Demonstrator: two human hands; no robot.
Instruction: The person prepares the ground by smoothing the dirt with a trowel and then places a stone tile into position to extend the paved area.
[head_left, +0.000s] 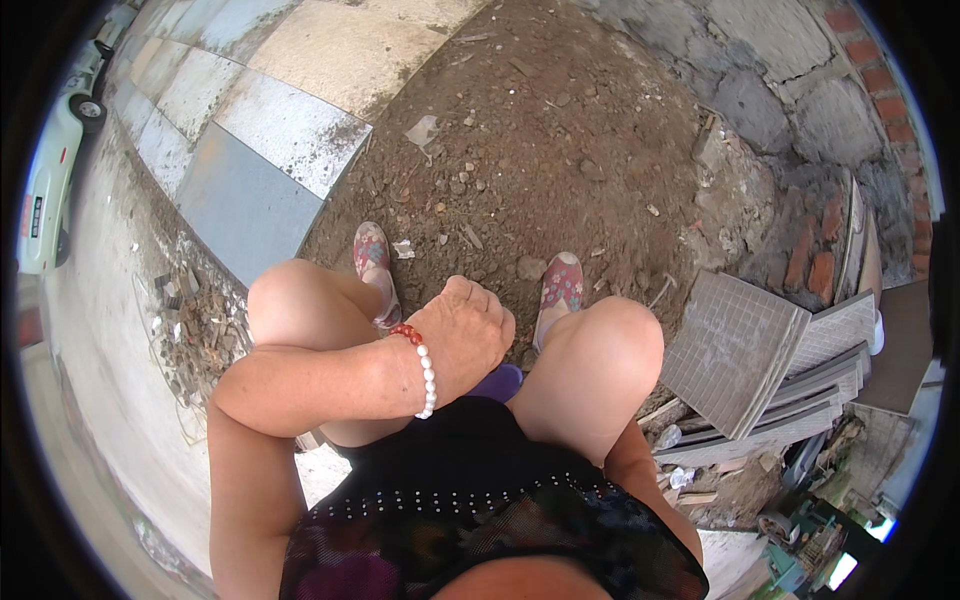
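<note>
My left hand (466, 330) hangs between my bent knees, back upward and fingers curled in. Its palm is hidden, and nothing sticks out of it. On that wrist is a bracelet (429, 375) of white and red beads. Just below the hand shows a rounded purple item (499, 382), mostly covered. My right hand is out of view; only the arm (637, 465) shows, passing down behind my right knee. Bare brown soil (510, 165) with pebbles lies before me. A flowered left shoe (371, 251) and right shoe (566, 281) rest on it.
Stone slabs (251, 202) pave the ground at upper left. To the right, gridded tiles (735, 352) lean in stacks by a rough stone wall (750, 105). A hammer-like tool (663, 291) lies near my right knee. Rubble (195, 315) is heaped left; a pale car (56, 172) stands beyond.
</note>
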